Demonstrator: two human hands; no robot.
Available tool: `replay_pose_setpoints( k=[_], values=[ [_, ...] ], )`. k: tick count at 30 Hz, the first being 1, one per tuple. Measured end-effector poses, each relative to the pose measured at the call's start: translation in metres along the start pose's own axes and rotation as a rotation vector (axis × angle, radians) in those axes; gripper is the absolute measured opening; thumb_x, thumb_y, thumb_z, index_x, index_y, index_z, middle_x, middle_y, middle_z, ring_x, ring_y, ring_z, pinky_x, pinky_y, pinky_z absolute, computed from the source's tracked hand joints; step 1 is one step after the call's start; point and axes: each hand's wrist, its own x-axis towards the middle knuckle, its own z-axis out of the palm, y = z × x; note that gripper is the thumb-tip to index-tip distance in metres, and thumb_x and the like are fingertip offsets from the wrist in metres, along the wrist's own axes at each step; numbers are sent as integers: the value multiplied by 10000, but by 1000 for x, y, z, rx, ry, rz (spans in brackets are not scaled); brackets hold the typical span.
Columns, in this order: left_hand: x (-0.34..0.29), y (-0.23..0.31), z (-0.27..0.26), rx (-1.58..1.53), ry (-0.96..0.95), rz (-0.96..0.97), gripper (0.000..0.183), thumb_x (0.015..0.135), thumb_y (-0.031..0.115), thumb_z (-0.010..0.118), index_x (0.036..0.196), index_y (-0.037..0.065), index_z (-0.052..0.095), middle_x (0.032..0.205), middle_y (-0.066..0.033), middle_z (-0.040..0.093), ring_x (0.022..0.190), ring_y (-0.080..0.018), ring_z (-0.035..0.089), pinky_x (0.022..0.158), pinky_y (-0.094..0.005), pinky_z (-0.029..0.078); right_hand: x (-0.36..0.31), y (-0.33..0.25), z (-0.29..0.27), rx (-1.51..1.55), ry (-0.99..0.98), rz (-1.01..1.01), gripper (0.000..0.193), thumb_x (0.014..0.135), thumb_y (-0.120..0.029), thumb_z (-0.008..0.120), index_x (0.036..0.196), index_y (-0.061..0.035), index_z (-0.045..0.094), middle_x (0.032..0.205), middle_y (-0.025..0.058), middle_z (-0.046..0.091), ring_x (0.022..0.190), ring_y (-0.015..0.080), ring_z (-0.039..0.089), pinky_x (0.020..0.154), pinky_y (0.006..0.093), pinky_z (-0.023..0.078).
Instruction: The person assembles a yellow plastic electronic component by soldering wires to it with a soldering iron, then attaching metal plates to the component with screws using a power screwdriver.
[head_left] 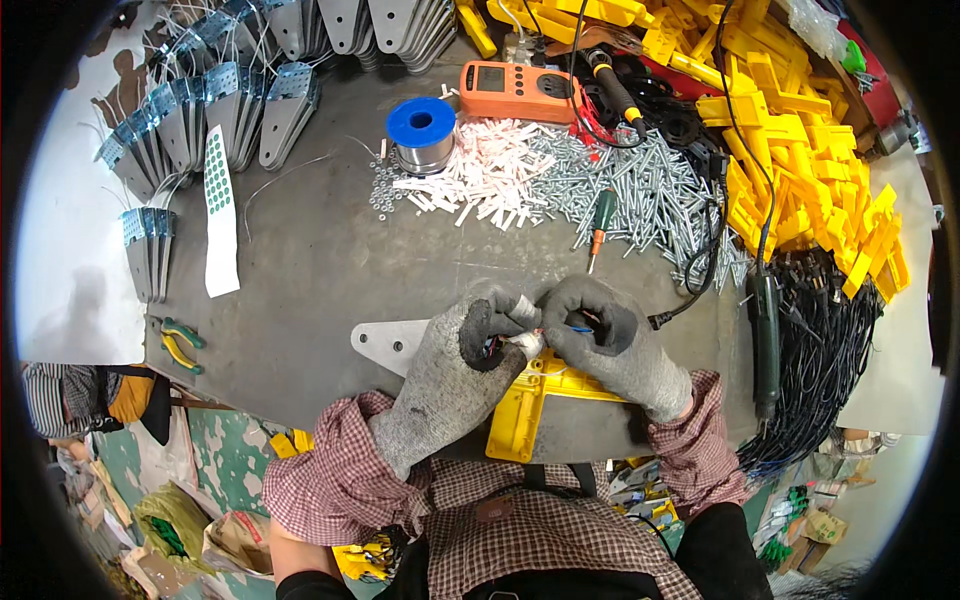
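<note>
Lying well left of the left hand (450,355), on the table (310,300), were the pliers (181,344)! Nearer, a metal plate (384,342) poked out beside that hand, which pinched a small white piece (527,345) above a yellow housing (515,425); close alongside, the right hand (612,335) curled around a blue wire (579,329), a dark power tool (766,345) to its right.

Looking down on a dark grey worktable (300,310), reflecting soft light. Seeing a white surface (70,250) bordering the left, catching a faint shadow (88,318); not telling whether wall or tabletop. Showing another pale surface (885,385) at right. Revealing green floor (228,440) at lower left, wearing through in pale patches.
</note>
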Motion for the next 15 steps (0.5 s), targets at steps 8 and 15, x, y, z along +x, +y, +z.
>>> replay_pose_setpoints(
  k=[8, 15],
  values=[
    [-1, 8, 0, 122, -12, 151, 184, 812, 25, 679, 980, 16, 604, 950, -109, 629, 830, -246, 648, 889, -360, 514, -4, -12, 3, -164, 90, -69, 94, 852, -66, 634, 936, -30, 612, 843, 80, 600, 720, 112, 563, 628, 272, 467],
    [0, 3, 1, 344, -105, 503, 338, 785, -29, 674, 1085, 42, 535, 942, -51, 535, 976, -195, 582, 939, -335, 491, -6, 1, 5, -12, 68, -49, 123, 804, 4, 601, 921, -27, 576, 842, 98, 600, 715, 167, 580, 619, 288, 472]
  ],
)
